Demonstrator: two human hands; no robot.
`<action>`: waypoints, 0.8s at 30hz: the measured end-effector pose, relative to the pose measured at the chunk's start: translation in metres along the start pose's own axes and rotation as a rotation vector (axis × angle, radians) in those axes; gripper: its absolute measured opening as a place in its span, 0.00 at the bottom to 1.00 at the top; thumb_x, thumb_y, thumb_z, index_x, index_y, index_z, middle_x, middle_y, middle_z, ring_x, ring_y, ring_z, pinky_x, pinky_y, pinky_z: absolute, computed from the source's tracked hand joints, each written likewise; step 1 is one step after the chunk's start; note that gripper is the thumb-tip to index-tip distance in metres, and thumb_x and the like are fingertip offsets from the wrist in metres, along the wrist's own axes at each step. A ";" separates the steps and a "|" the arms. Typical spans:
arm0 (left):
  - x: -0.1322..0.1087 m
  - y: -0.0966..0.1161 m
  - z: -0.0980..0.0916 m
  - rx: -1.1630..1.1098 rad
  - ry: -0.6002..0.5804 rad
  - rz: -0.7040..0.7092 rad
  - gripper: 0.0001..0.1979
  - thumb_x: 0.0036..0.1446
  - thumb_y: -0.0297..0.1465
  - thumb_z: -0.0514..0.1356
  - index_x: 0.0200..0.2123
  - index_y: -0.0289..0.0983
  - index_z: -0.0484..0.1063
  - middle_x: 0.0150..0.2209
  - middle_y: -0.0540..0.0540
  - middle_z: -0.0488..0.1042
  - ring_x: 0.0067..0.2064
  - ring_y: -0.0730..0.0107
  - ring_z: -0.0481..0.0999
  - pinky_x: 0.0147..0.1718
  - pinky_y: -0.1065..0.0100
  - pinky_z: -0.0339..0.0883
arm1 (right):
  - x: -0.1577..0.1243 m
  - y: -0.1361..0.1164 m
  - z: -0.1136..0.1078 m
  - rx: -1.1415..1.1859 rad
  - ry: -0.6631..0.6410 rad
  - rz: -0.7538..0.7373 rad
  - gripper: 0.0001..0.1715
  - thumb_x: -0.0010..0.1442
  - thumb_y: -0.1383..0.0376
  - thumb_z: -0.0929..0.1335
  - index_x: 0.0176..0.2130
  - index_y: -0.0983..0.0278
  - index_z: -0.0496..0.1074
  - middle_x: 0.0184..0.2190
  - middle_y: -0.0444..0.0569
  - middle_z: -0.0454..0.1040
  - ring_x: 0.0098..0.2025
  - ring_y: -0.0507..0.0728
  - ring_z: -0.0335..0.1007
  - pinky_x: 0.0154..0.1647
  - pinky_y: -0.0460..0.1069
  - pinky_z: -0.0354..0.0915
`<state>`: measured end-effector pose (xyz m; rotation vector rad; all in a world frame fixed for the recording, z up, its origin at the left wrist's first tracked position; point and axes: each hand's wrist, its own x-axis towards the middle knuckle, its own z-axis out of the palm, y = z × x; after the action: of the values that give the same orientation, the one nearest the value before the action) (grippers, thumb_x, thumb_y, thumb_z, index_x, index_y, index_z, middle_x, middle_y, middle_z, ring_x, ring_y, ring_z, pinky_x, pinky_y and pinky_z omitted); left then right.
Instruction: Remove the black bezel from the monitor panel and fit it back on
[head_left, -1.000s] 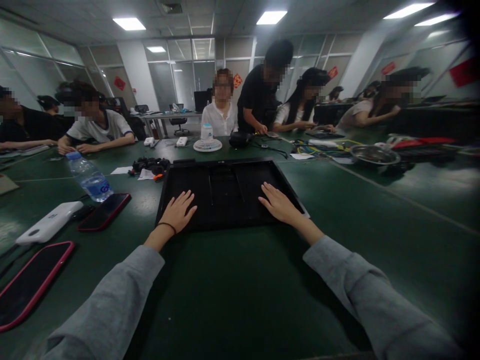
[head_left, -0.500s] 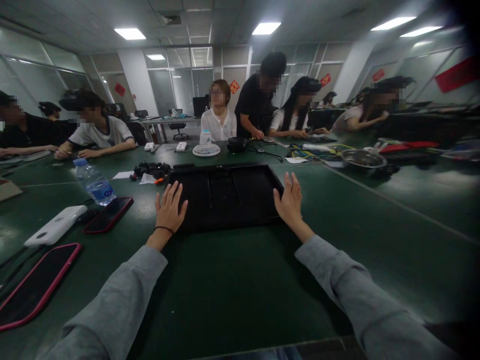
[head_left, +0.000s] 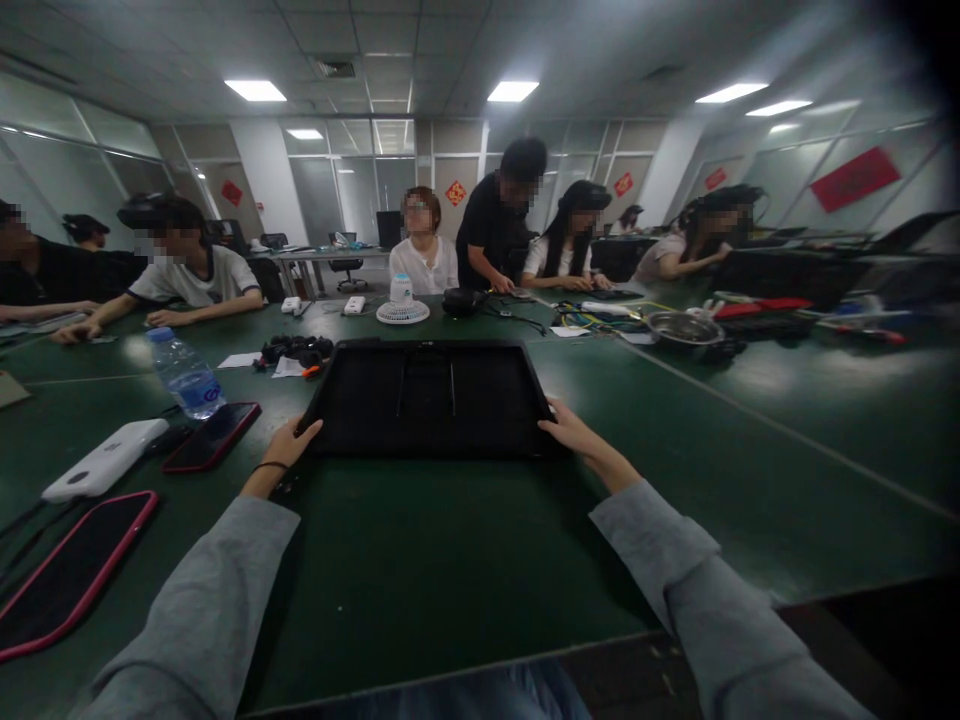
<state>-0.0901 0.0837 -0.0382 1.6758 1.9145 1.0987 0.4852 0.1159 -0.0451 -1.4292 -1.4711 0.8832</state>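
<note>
**Both hands on the near corners of the panel**

From my feed, the black panel (head_left: 427,400) lies dead ahead at 12 o'clock on the green surface (head_left: 450,560), its long side toward me. The left hand (head_left: 289,442) is at the panel's 7 o'clock corner. Its grip is closed, fingers curled over the edge and thumb on the side. The right hand (head_left: 574,435) mirrors it at the 5 o'clock corner, with that grip also closed on the rim and the fingers lying along the near edge. Both grey sleeves stretch out across the surface. I can't tell from here whether the near edge is off the surface or flat on it.

Out at the panel's 9 o'clock stands a water bottle (head_left: 184,372), upright, blue cap on. Just nearer me, at 8 o'clock, a red-cased phone (head_left: 212,436) lies flat. A white power bank (head_left: 105,458) lies beside it, and a pink-edged phone (head_left: 67,570) is nearer still, by my left elbow.

Beyond the far edge at 12 o'clock sits a small white desk fan (head_left: 403,305). At 2 o'clock there's a metal bowl (head_left: 684,327), well apart from the panel. Several people are seated or leaning along the far side, from 10 round to 2 o'clock, with their hands on their own work.
</note>
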 end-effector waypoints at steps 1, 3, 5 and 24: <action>0.001 -0.002 0.000 0.000 0.013 -0.010 0.33 0.46 0.55 0.60 0.46 0.35 0.77 0.43 0.40 0.81 0.47 0.51 0.79 0.49 0.57 0.71 | -0.003 0.000 0.002 0.017 0.009 0.006 0.38 0.48 0.70 0.68 0.59 0.61 0.67 0.47 0.50 0.79 0.46 0.60 0.77 0.53 0.58 0.72; 0.004 -0.008 0.001 0.001 0.037 -0.033 0.32 0.45 0.53 0.61 0.45 0.35 0.76 0.45 0.37 0.80 0.48 0.50 0.79 0.50 0.56 0.70 | -0.004 -0.002 0.007 0.060 0.047 0.025 0.38 0.50 0.67 0.68 0.61 0.61 0.66 0.46 0.51 0.78 0.45 0.60 0.77 0.52 0.58 0.73; 0.005 -0.012 0.001 -0.010 0.043 -0.042 0.31 0.44 0.53 0.62 0.43 0.35 0.76 0.47 0.36 0.80 0.50 0.50 0.78 0.53 0.55 0.69 | 0.002 -0.004 0.009 0.117 0.092 0.031 0.38 0.53 0.63 0.69 0.62 0.60 0.65 0.45 0.50 0.79 0.45 0.60 0.77 0.52 0.59 0.73; -0.003 0.006 -0.003 -0.145 0.013 -0.074 0.27 0.53 0.53 0.56 0.43 0.38 0.77 0.48 0.39 0.81 0.55 0.53 0.75 0.60 0.54 0.63 | 0.006 0.016 -0.053 0.185 0.529 -0.006 0.34 0.45 0.66 0.71 0.54 0.63 0.74 0.39 0.49 0.80 0.40 0.59 0.78 0.48 0.56 0.74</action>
<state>-0.0877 0.0796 -0.0321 1.5114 1.8416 1.1913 0.5408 0.1188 -0.0397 -1.3823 -0.9704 0.5589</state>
